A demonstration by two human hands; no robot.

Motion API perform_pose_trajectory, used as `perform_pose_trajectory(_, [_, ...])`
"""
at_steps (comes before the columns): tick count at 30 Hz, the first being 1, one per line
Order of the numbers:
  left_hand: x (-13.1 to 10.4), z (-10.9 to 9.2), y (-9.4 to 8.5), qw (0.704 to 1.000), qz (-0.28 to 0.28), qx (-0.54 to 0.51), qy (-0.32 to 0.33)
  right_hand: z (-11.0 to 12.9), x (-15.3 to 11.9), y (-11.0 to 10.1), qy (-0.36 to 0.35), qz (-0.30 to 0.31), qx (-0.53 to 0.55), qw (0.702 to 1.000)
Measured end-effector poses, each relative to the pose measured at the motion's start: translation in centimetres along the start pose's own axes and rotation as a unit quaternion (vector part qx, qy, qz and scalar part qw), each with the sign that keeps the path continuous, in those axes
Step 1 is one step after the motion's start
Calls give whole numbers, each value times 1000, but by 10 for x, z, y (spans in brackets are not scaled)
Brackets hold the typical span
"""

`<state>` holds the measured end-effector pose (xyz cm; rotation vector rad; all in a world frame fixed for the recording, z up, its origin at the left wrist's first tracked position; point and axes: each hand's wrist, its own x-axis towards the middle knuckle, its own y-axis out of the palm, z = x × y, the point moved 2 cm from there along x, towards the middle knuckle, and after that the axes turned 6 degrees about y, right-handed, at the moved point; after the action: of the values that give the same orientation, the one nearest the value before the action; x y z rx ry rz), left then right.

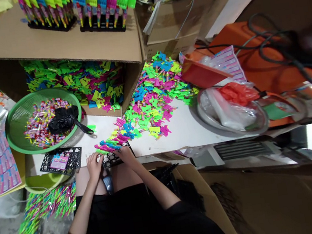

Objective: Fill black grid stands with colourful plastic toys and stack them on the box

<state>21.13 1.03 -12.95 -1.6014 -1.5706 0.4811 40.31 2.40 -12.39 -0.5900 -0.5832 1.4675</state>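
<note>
Lap in black cloth; above it, left hand and right hand, fingers curled, apparently pinching neon plastic toys over a perforated black tray at the white table edge.

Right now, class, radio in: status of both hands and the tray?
Left hand on black tray edge. Right hand on tray beside toy row. Loose toy pile just beyond, green basket left.
</note>
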Motion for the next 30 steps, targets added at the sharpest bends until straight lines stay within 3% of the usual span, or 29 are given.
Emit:
perform_pose_trajectory(10, [0,1,1,1000,-11,-1,19,-1,1,3,16,-16,-83,996])
perform_pose_trajectory(21, [0,-1,-2,1000,-10,-3,11,15,-2,-9,70,27,-46,996])
perform_pose_trajectory(30, [0,0,-1,1000,-14,-7,9,12,-3,-8,57,-4,-24,998])
